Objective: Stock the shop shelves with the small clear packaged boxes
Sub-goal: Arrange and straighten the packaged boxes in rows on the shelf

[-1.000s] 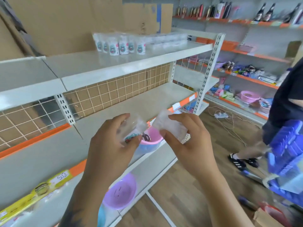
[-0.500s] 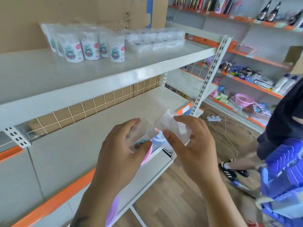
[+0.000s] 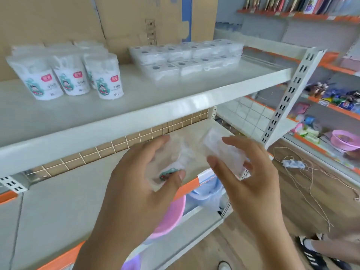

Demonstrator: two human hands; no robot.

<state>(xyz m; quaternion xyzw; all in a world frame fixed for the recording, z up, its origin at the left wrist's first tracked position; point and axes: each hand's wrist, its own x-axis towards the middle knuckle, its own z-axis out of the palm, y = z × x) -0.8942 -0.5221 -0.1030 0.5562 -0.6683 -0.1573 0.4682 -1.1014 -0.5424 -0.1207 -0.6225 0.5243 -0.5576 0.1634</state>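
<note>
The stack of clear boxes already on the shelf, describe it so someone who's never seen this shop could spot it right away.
Look at the top white shelf in front of the cardboard backing. On its right half sits the stack of clear boxes, flat packs laid in rows two layers high. Unlike the upright white pouches to their left with cartoon labels, they lie flat and see-through.

I saw glossy painted metal on the top shelf [image 3: 175, 106], clear shiny plastic boxes [image 3: 185, 57] stacked there, matt brown cardboard [image 3: 58, 20] behind, and what looked like wood-grain flooring [image 3: 303, 191]
</note>
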